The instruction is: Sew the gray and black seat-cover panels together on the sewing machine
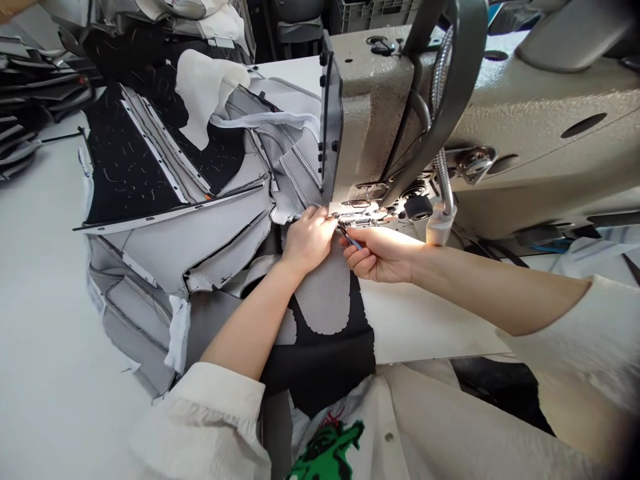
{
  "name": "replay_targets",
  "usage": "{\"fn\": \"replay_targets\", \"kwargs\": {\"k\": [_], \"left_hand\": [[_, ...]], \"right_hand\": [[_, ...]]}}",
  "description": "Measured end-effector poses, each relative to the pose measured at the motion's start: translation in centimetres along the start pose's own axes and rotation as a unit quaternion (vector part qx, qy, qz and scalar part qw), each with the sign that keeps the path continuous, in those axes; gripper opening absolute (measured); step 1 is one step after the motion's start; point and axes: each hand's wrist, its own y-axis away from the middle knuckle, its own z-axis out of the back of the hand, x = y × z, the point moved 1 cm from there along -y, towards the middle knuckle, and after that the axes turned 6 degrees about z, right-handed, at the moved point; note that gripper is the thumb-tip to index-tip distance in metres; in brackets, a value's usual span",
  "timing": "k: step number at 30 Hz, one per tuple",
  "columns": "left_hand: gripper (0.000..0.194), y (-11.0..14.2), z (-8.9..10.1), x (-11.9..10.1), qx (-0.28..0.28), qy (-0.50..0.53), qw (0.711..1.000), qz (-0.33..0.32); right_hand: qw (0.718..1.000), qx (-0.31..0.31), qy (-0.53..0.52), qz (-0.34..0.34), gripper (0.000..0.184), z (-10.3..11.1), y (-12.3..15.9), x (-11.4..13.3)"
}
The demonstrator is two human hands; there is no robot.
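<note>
My left hand (307, 240) rests closed on grey mesh fabric (325, 293), fingertips pinching it just left of the sewing machine's needle area (357, 215). My right hand (380, 253) is closed on a small thin tool (349, 237), probably snips, whose tip points at the same spot. The fabric is part of a large grey and black sewn cover (175, 220) bunched to the left of the machine. The beige sewing machine head (380, 113) stands directly above both hands, lit by a small lamp.
The white table (45, 320) extends left and under the machine. A flexible metal lamp neck (443, 120) hangs beside the machine. White foam pieces (203, 87) lie on the cover. Stacked dark parts (30, 93) sit at far left.
</note>
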Motion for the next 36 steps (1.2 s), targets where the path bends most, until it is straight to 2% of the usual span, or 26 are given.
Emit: {"fn": "replay_targets", "kwargs": {"k": [3, 6, 16, 22, 36], "left_hand": [[0.023, 0.0, 0.0, 0.0, 0.009, 0.007, 1.0, 0.004], [0.019, 0.0, 0.1, -0.1, 0.016, 0.007, 1.0, 0.004], [0.021, 0.1, -0.3, 0.1, -0.031, 0.027, 0.999, 0.028], [0.025, -0.1, -0.4, 0.3, -0.049, 0.066, 0.996, 0.035], [0.023, -0.1, -0.3, 0.4, -0.039, 0.074, 0.996, 0.022]], "right_hand": [[0.999, -0.021, 0.001, -0.025, 0.03, -0.5, 0.0, 0.2], [0.999, -0.031, 0.001, -0.022, 0.03, -0.7, -0.2, 0.3], [0.995, -0.019, 0.033, 0.091, 0.03, 0.8, -1.8, -2.1], [0.999, 0.036, -0.021, 0.024, 0.034, 1.5, -0.5, -2.0], [0.995, 0.032, -0.092, -0.008, 0.031, 0.4, 0.3, -0.9]]}}
